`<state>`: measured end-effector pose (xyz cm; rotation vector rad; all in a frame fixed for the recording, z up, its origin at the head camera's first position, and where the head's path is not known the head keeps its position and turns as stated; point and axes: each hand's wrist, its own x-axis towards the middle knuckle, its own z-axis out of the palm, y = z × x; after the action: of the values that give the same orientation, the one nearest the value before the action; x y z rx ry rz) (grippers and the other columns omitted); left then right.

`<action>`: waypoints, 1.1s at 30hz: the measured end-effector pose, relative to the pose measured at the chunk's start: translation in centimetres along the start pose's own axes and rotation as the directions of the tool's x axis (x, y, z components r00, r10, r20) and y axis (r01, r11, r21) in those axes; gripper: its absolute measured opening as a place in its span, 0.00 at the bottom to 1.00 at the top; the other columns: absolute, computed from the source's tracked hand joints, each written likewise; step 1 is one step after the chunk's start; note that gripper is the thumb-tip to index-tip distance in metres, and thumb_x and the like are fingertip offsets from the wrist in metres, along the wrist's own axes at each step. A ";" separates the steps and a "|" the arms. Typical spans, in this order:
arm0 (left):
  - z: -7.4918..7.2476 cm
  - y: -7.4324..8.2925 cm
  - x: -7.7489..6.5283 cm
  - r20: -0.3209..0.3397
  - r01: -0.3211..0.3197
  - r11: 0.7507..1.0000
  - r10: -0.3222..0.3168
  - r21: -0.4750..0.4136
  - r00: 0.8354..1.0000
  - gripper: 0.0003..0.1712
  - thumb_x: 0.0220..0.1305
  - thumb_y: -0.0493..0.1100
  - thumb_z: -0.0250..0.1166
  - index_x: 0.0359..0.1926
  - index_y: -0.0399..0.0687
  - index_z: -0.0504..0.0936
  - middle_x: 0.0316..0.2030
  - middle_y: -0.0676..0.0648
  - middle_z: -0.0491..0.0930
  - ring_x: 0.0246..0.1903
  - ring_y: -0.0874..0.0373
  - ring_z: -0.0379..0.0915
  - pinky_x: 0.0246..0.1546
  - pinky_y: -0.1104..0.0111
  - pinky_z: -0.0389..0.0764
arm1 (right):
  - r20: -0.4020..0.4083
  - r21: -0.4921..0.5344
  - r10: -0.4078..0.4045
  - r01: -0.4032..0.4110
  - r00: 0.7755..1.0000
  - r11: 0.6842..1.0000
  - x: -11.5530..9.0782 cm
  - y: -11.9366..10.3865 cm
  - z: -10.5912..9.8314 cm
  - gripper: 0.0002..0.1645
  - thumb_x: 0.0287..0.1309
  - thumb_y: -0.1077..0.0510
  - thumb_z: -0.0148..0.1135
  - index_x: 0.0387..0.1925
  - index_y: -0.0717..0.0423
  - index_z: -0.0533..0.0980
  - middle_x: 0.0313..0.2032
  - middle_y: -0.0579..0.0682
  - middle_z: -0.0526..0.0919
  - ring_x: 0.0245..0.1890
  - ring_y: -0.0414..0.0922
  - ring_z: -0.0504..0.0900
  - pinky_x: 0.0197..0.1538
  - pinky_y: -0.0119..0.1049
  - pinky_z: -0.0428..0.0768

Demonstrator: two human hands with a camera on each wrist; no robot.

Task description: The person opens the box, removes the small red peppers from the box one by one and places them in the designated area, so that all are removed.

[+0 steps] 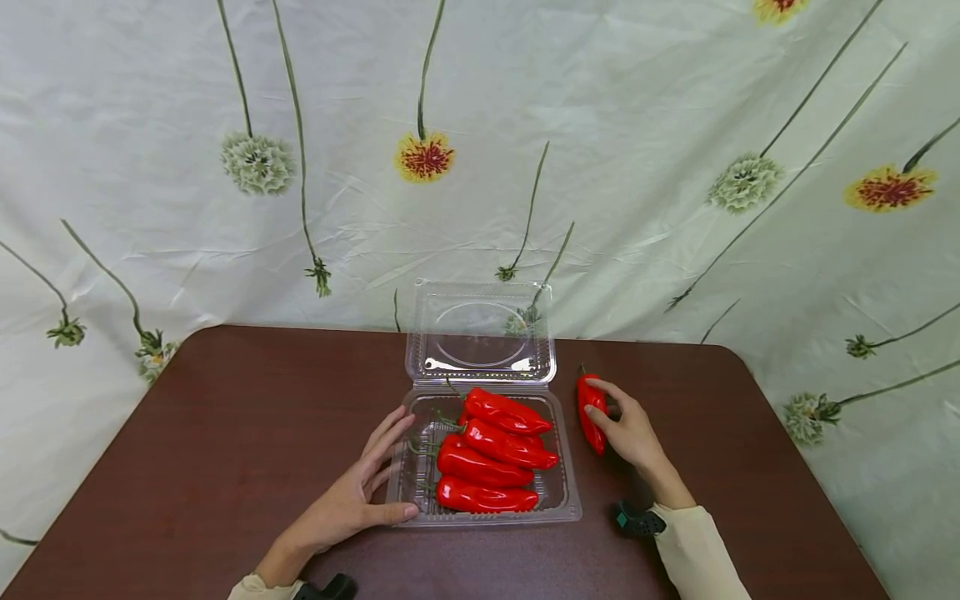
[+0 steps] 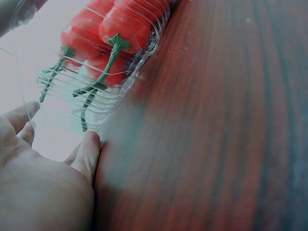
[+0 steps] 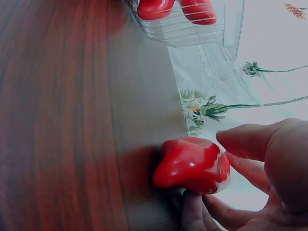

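Note:
A clear plastic clamshell box (image 1: 566,500) lies on the table with its lid (image 1: 480,333) raised at the back. Several glossy red peppers with green stems are piled inside, among them a front pepper (image 1: 487,495). My left hand (image 1: 341,500) is spread along the box's left side, its thumb at the front left corner and its fingers along the rim. To the right of the box, my right hand (image 1: 630,429) holds a single red pepper (image 1: 588,417) between thumb and fingers. In the right wrist view that pepper (image 3: 192,166) is close over the table, tip toward the camera.
The dark brown wooden table (image 1: 262,417) has rounded back corners. Behind it hangs a pale cloth (image 1: 622,167) printed with flowers. A black band with a small device (image 1: 637,521) is on the right wrist.

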<state>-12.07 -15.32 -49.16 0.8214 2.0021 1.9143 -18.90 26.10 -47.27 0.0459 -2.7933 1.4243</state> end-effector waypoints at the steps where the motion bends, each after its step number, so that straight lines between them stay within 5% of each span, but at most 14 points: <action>1: 0.0 0.0 0.0 0.000 0.001 1.000 -0.001 -0.003 1.000 0.58 0.59 0.32 0.71 0.80 0.47 0.43 0.80 0.48 0.28 0.73 0.77 0.36 0.65 0.83 0.60 | -0.002 -0.002 -0.001 0.001 1.000 1.000 0.0 0.0 0.0 0.27 0.67 0.61 0.63 0.66 0.53 0.73 0.51 0.64 0.81 0.43 0.54 0.83 0.35 0.36 0.80; 11: 0.0 0.0 0.0 0.003 0.005 1.000 -0.005 -0.018 1.000 0.58 0.60 0.32 0.71 0.81 0.48 0.43 0.80 0.48 0.27 0.73 0.77 0.35 0.65 0.83 0.59 | -0.035 -0.060 -0.013 0.011 0.999 0.998 0.0 -0.5 -0.6 0.27 0.66 0.60 0.63 0.66 0.54 0.73 0.61 0.63 0.75 0.51 0.60 0.80 0.42 0.40 0.80; 17: 0.0 0.0 0.0 0.001 0.004 1.000 -0.004 -0.019 1.000 0.58 0.60 0.32 0.71 0.81 0.48 0.43 0.80 0.48 0.27 0.73 0.78 0.36 0.65 0.83 0.59 | -0.049 -0.054 -0.015 0.012 0.999 0.998 -0.3 -1.2 -1.0 0.27 0.66 0.60 0.63 0.66 0.54 0.73 0.65 0.64 0.71 0.57 0.63 0.74 0.55 0.56 0.78; 33: 0.0 0.1 0.0 0.015 -0.018 0.999 0.019 -0.034 1.000 0.59 0.59 0.31 0.71 0.80 0.46 0.41 0.80 0.47 0.26 0.73 0.76 0.37 0.65 0.83 0.59 | -0.047 -0.066 -0.238 0.234 0.970 0.970 -1.8 -5.1 -0.6 0.27 0.64 0.61 0.66 0.63 0.54 0.75 0.65 0.59 0.73 0.58 0.62 0.75 0.58 0.60 0.76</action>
<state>-12.03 -15.35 -49.07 0.8463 1.9551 1.9405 -17.00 23.68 -42.83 0.3226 -2.6757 1.2673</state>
